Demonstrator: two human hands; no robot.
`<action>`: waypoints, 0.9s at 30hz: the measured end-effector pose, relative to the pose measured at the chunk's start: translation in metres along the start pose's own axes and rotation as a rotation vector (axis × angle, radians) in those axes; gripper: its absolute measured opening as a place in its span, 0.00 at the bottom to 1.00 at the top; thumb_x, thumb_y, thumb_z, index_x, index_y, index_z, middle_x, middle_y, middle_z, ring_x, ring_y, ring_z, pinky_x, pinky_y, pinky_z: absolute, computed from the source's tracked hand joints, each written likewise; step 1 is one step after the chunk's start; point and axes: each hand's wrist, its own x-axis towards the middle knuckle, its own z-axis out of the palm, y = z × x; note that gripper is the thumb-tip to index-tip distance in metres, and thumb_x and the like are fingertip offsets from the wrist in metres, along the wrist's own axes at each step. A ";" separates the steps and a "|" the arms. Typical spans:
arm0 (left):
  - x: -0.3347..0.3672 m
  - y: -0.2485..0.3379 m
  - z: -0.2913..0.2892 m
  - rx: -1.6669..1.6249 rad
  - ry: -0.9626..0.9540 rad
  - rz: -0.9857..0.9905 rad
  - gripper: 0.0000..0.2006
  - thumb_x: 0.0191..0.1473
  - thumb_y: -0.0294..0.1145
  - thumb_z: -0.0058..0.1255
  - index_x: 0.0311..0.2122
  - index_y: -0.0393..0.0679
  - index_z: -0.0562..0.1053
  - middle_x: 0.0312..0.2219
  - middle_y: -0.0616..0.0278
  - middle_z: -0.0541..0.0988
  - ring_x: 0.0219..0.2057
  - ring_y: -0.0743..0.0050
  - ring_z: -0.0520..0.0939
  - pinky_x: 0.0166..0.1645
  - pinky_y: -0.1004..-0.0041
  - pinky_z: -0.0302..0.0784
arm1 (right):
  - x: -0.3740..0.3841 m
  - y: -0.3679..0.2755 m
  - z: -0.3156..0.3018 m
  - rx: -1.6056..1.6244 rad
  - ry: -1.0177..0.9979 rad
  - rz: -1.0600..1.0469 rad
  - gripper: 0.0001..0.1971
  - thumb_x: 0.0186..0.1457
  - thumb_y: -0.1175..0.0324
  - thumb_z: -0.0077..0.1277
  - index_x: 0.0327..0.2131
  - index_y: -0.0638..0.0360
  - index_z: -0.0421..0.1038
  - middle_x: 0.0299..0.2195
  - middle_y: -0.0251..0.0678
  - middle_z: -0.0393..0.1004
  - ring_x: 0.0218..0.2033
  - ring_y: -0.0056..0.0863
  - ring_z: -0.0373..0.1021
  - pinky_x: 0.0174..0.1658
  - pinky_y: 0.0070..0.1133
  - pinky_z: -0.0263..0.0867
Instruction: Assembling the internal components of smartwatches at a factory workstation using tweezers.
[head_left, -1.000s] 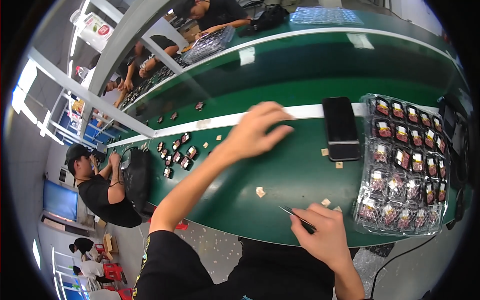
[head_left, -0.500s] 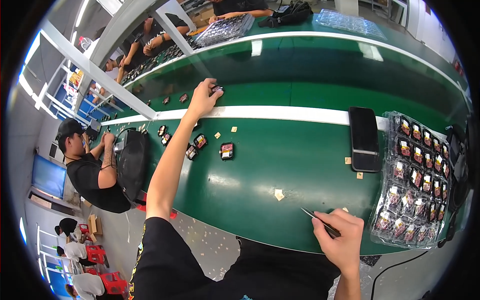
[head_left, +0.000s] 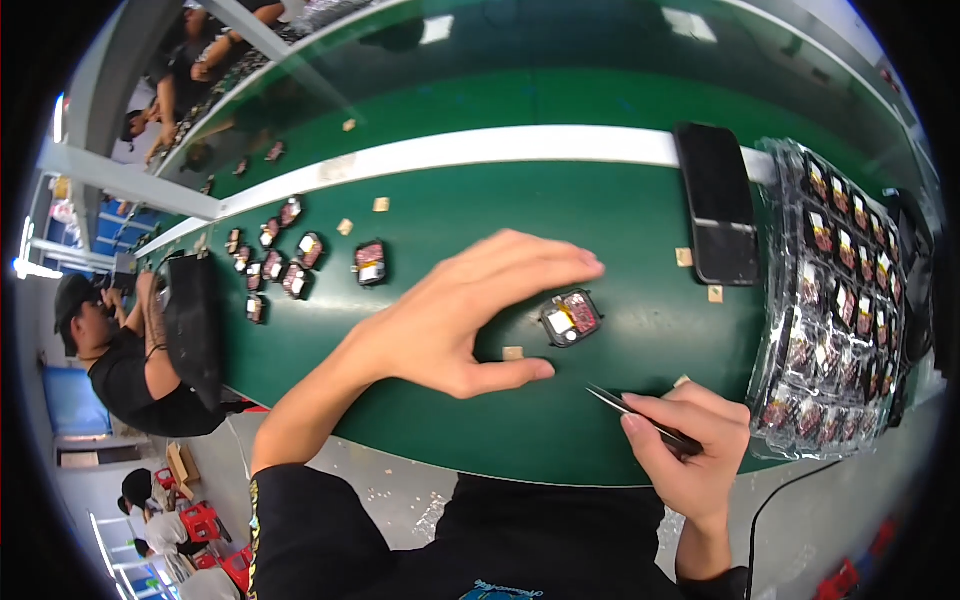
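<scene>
My left hand [head_left: 450,315] reaches over the green table [head_left: 440,430] with its thumb and fingers spread. Just off its fingertips, touching neither thumb nor fingers, lies a small square electronic module [head_left: 572,318] with a black frame, reddish circuitry and a white patch. Near my left thumb is a small tan paper square [head_left: 513,353]. My right hand [head_left: 695,440] pinches dark, thin-pointed tweezers [head_left: 640,420], their tips slightly apart and aimed at the space below the module. Another such module [head_left: 369,262] sits beyond my left wrist.
Several more modules [head_left: 295,280] lie in a loose group at the left. A black phone [head_left: 716,200] rests across the white rail [head_left: 450,145]. At the right stands a clear plastic tray [head_left: 785,330] filled with modules. A seated person [head_left: 150,345] works at the left.
My left hand has come back from beyond the rail, and the module it held now lies on the table before me, let go. The right hand keeps the tweezers. The view has shifted.
</scene>
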 end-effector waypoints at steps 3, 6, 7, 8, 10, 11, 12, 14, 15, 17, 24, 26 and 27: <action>-0.003 0.007 0.011 0.176 0.101 -0.101 0.38 0.43 0.37 0.79 0.61 0.40 0.79 0.53 0.56 0.81 0.52 0.52 0.80 0.59 0.58 0.74 | 0.001 0.001 0.002 0.002 0.003 0.018 0.12 0.48 0.83 0.70 0.39 0.67 0.87 0.20 0.30 0.76 0.18 0.16 0.65 0.23 0.18 0.55; -0.009 0.000 0.014 0.247 0.026 -0.110 0.30 0.46 0.36 0.77 0.56 0.42 0.82 0.49 0.59 0.80 0.48 0.55 0.79 0.56 0.59 0.72 | 0.002 0.001 0.002 0.014 0.019 -0.028 0.12 0.48 0.82 0.70 0.39 0.69 0.87 0.20 0.31 0.76 0.18 0.17 0.64 0.23 0.18 0.55; -0.008 0.001 0.015 0.231 0.022 -0.112 0.30 0.46 0.36 0.77 0.56 0.42 0.82 0.49 0.59 0.80 0.48 0.55 0.79 0.56 0.59 0.72 | 0.002 0.001 0.002 0.008 0.016 -0.013 0.12 0.48 0.82 0.70 0.39 0.69 0.87 0.20 0.31 0.76 0.18 0.17 0.64 0.23 0.18 0.55; -0.006 0.003 0.015 0.222 0.027 -0.114 0.27 0.47 0.35 0.76 0.54 0.42 0.82 0.48 0.60 0.80 0.48 0.56 0.79 0.56 0.59 0.71 | 0.001 0.001 0.002 -0.001 0.011 -0.018 0.12 0.48 0.82 0.70 0.39 0.69 0.87 0.20 0.31 0.76 0.18 0.16 0.64 0.22 0.17 0.54; -0.004 0.008 0.017 0.222 0.016 -0.097 0.26 0.48 0.35 0.75 0.54 0.43 0.83 0.47 0.61 0.80 0.46 0.57 0.79 0.57 0.59 0.69 | 0.003 0.002 -0.003 -0.019 -0.016 -0.027 0.12 0.48 0.83 0.70 0.39 0.69 0.87 0.21 0.31 0.76 0.17 0.15 0.64 0.21 0.17 0.53; -0.004 0.010 0.019 0.207 0.008 -0.099 0.26 0.48 0.35 0.75 0.54 0.43 0.83 0.47 0.61 0.80 0.46 0.57 0.79 0.57 0.59 0.69 | 0.003 0.003 -0.003 -0.023 -0.016 -0.011 0.12 0.48 0.83 0.70 0.39 0.69 0.87 0.21 0.31 0.76 0.17 0.15 0.64 0.21 0.17 0.53; -0.005 0.013 0.022 0.160 -0.023 -0.088 0.26 0.49 0.35 0.74 0.55 0.43 0.83 0.46 0.60 0.81 0.44 0.58 0.80 0.56 0.61 0.68 | 0.003 0.003 -0.002 -0.010 0.014 -0.020 0.12 0.48 0.83 0.70 0.39 0.69 0.87 0.20 0.31 0.76 0.17 0.15 0.63 0.21 0.17 0.53; -0.004 0.020 0.024 0.071 -0.107 -0.087 0.27 0.49 0.36 0.74 0.55 0.43 0.83 0.43 0.59 0.82 0.39 0.64 0.80 0.52 0.65 0.65 | 0.003 0.006 0.000 0.004 0.057 -0.037 0.12 0.47 0.85 0.68 0.38 0.68 0.87 0.20 0.31 0.75 0.15 0.15 0.60 0.19 0.17 0.51; -0.004 0.021 0.024 0.055 -0.118 -0.090 0.27 0.49 0.36 0.74 0.55 0.43 0.83 0.43 0.59 0.82 0.39 0.64 0.80 0.52 0.65 0.65 | 0.004 0.006 0.001 0.001 0.057 -0.018 0.12 0.47 0.85 0.68 0.38 0.68 0.87 0.20 0.31 0.75 0.15 0.15 0.60 0.19 0.17 0.51; -0.003 0.020 0.024 0.068 -0.153 -0.051 0.26 0.50 0.39 0.73 0.55 0.43 0.84 0.42 0.60 0.82 0.36 0.66 0.79 0.50 0.65 0.63 | 0.005 0.006 0.003 -0.040 0.034 -0.047 0.12 0.46 0.86 0.67 0.37 0.68 0.87 0.20 0.31 0.75 0.15 0.15 0.60 0.19 0.18 0.51; -0.001 0.017 0.025 0.095 -0.141 -0.057 0.28 0.46 0.46 0.72 0.51 0.40 0.86 0.37 0.61 0.81 0.33 0.64 0.75 0.48 0.64 0.64 | 0.007 0.006 0.004 -0.141 0.020 -0.039 0.12 0.43 0.86 0.67 0.35 0.69 0.85 0.20 0.33 0.74 0.15 0.20 0.64 0.19 0.20 0.55; -0.001 0.014 0.027 0.107 -0.134 -0.048 0.29 0.44 0.48 0.72 0.50 0.40 0.86 0.36 0.62 0.81 0.32 0.64 0.74 0.48 0.63 0.65 | 0.006 0.006 0.005 -0.152 0.016 -0.013 0.11 0.46 0.86 0.66 0.36 0.69 0.86 0.21 0.33 0.75 0.16 0.15 0.62 0.19 0.17 0.52; -0.002 0.014 0.027 0.105 -0.139 -0.052 0.29 0.44 0.48 0.72 0.50 0.40 0.86 0.36 0.62 0.81 0.32 0.64 0.74 0.48 0.63 0.65 | 0.005 0.006 0.006 -0.156 0.009 0.002 0.10 0.49 0.85 0.66 0.38 0.69 0.87 0.21 0.32 0.76 0.16 0.10 0.61 0.20 0.15 0.48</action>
